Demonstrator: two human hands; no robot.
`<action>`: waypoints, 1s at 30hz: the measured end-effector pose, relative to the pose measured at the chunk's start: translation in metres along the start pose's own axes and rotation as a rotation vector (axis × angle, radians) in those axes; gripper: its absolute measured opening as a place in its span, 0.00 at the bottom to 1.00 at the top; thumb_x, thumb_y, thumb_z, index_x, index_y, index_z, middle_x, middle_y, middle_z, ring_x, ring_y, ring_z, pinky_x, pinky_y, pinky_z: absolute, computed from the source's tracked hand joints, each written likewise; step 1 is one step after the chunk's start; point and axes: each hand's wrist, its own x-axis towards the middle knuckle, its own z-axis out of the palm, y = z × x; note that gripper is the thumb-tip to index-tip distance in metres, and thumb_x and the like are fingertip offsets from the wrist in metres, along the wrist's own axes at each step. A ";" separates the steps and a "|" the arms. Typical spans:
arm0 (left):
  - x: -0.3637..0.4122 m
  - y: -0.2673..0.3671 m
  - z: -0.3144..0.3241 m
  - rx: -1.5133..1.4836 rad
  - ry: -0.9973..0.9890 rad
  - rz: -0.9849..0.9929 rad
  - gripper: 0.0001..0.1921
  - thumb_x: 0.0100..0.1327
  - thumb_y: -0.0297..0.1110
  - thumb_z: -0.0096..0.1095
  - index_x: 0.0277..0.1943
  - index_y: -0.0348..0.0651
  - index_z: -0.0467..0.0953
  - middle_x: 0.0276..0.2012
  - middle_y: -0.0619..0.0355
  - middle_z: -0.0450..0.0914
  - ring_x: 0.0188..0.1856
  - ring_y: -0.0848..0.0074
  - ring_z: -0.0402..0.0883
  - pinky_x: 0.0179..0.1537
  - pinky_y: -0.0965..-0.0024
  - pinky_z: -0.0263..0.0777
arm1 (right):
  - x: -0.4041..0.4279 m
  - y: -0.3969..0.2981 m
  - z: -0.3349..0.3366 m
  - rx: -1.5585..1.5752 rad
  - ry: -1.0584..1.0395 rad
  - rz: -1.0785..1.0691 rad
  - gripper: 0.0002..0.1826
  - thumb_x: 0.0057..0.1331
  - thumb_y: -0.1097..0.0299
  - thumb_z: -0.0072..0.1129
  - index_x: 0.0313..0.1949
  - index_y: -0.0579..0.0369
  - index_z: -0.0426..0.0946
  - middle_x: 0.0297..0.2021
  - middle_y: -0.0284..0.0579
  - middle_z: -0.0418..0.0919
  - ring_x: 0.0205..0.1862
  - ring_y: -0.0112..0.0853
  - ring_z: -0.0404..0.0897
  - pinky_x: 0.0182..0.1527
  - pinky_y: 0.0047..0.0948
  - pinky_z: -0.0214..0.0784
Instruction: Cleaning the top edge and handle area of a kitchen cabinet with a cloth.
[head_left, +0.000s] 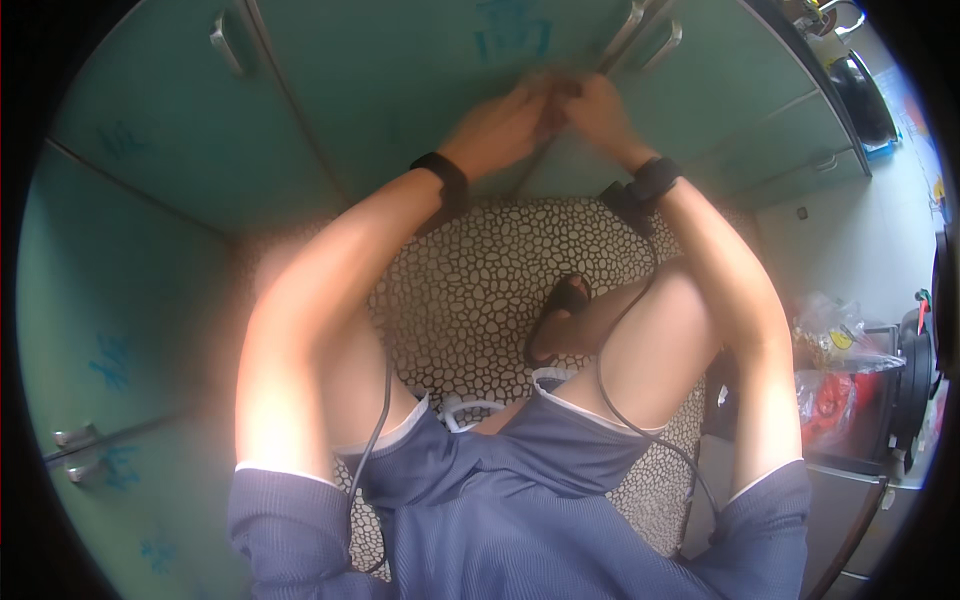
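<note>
My left hand (506, 127) and my right hand (600, 112) meet in front of the green cabinet doors (420, 82), near the seam between two of them. The fingers of both hands are bent towards each other. Between them is a small, dark reddish-brown patch (555, 109), too blurred to name; whether it is a held thing or shaded fingers I cannot tell. A metal door handle (664, 45) sits just above my right hand. Each wrist wears a black strap, and a dark cable (600, 367) runs down from the right one.
Green cabinet doors with blue writing also stand at the left (112, 300). Pebble-patterned flooring (465, 300) lies below, with my sandalled foot (559, 311) on it. Plastic bags (832, 375) rest on a dark rack at the right. A black pan (862, 97) is at the upper right.
</note>
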 end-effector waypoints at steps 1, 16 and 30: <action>0.005 0.004 0.004 -0.007 0.013 -0.001 0.39 0.67 0.28 0.56 0.79 0.46 0.51 0.67 0.43 0.70 0.50 0.47 0.82 0.46 0.51 0.80 | -0.001 0.005 -0.003 -0.001 -0.005 0.008 0.16 0.60 0.68 0.53 0.41 0.65 0.82 0.29 0.52 0.86 0.33 0.40 0.87 0.40 0.38 0.78; -0.005 -0.020 -0.041 0.205 -0.127 0.139 0.24 0.66 0.37 0.61 0.63 0.40 0.73 0.56 0.46 0.80 0.48 0.51 0.84 0.44 0.53 0.80 | 0.003 0.000 0.012 0.390 -0.158 0.071 0.14 0.64 0.74 0.49 0.42 0.69 0.82 0.29 0.49 0.86 0.33 0.36 0.87 0.42 0.32 0.79; -0.080 -0.095 -0.146 0.303 -0.386 -0.020 0.25 0.66 0.39 0.63 0.66 0.47 0.72 0.59 0.49 0.78 0.55 0.54 0.81 0.53 0.56 0.76 | 0.033 -0.061 0.173 0.365 -0.059 -0.059 0.26 0.62 0.70 0.54 0.60 0.67 0.73 0.50 0.53 0.85 0.52 0.42 0.85 0.56 0.37 0.75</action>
